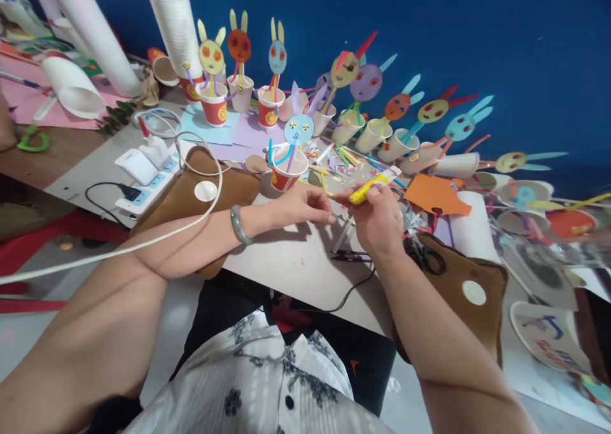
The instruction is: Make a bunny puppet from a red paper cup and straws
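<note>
My right hand is closed around a yellow cutter-like tool, which points up and to the right. Close by on its left, my left hand has its thumb and fingertips pinched together; whatever lies between them is too small to make out. Just behind my left hand stands a paper cup with a blue paper rabbit head on a stick. Paper scraps are strewn behind both hands.
Several rabbit-figure cups line the blue wall. A power strip with a white cable is at left. Black scissors lie on a brown mat at right. Orange paper and stacked cups stand farther back.
</note>
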`<move>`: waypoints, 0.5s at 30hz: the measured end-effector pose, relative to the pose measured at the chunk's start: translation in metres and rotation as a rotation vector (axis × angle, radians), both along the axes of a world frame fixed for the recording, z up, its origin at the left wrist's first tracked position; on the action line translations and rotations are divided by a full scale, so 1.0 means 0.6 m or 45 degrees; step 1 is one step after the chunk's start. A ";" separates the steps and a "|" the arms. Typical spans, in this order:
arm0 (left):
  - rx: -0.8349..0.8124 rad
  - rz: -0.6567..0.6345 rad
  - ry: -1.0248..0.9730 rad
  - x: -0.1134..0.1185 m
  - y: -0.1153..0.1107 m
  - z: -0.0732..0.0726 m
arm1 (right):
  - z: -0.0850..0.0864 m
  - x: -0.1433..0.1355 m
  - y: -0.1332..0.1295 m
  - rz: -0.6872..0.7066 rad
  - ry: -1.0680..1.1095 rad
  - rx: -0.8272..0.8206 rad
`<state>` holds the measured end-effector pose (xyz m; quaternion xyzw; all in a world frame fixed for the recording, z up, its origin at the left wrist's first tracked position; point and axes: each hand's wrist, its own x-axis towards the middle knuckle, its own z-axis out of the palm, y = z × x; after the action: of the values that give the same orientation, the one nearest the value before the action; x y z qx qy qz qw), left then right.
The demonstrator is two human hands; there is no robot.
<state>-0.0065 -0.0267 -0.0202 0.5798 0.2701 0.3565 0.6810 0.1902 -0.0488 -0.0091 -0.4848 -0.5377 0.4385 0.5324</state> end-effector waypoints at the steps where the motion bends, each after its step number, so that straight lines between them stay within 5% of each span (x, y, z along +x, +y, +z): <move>1: -0.052 0.015 -0.008 -0.001 -0.001 0.001 | 0.005 0.004 0.000 0.009 0.006 -0.013; 15: -0.205 0.049 -0.065 0.000 -0.005 0.002 | -0.004 0.018 -0.014 0.211 -0.277 -0.175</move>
<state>-0.0064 -0.0299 -0.0192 0.5085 0.2916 0.3613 0.7251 0.2011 -0.0571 -0.0115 -0.5186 -0.5991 0.4617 0.3987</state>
